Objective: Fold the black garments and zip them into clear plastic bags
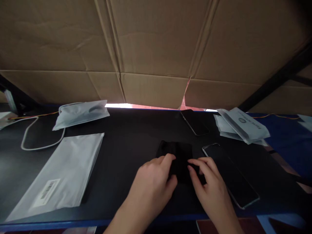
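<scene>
A small folded black cloth (179, 148) lies on the black tabletop in front of me. My left hand (156, 180) is curled over its left side, fingers bent and thumb lower down against it. At the right edge of the cloth, my right hand (207, 178) pinches with thumb and index finger close together. Dark fabric on a dark table hides exactly how much each hand grips. Just right of my right hand lies a large dark phone (232, 175) with a pale rim. A smaller black phone (195, 122) rests beyond the cloth.
On the left are a frosted zip bag (70, 165) with a barcode label and another filled frosted bag (81, 113) beside a white cable (30, 149). White printed packets (245, 125) lie stacked at the right. A cardboard wall (151, 48) stands behind the table.
</scene>
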The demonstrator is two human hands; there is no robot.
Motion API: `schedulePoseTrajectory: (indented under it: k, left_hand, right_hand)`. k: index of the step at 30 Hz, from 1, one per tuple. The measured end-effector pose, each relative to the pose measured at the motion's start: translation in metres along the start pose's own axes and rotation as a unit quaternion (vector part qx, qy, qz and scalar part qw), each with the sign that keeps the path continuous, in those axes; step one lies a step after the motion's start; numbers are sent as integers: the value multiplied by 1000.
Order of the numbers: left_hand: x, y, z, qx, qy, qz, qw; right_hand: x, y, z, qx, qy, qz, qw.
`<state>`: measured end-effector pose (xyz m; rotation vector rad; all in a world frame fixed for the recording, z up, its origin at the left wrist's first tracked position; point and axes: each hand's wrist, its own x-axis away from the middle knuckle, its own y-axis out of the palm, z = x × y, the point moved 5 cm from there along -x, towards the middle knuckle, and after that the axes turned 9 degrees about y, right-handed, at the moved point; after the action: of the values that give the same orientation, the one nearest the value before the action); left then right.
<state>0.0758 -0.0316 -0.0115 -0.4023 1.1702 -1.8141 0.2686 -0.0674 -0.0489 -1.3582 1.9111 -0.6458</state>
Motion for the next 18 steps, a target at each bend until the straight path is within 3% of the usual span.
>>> schedulePoseTrajectory:
  k: [2,5,8,10,13,16,18]
  left_hand:
    - [14,-24,-15,36,-26,29,999]
    - [45,-63,-57,67,-108,73,989]
    - [75,-86,-97,-30,-159,49,986]
    - [87,-95,-106,-107,-155,77,979]
    - [86,-92,-86,-145,-94,160,972]
    - [68,-62,-52,-124,-4,151,981]
    - [56,-41,-41,-137,15,127,982]
  right_hand:
    - [0,1,0,0,9,-11,1000]
    - [0,3,-1,3,8,-23,1000]
    - [2,2,-2,7,1,-30,1000]
    - [3,2,-2,4,3,-39,999]
    - [3,2,-2,-8,10,-57,998]
    - [1,2,-2,-7,11,-51,999]
    - [0,2,-2,-6,9,-44,999]
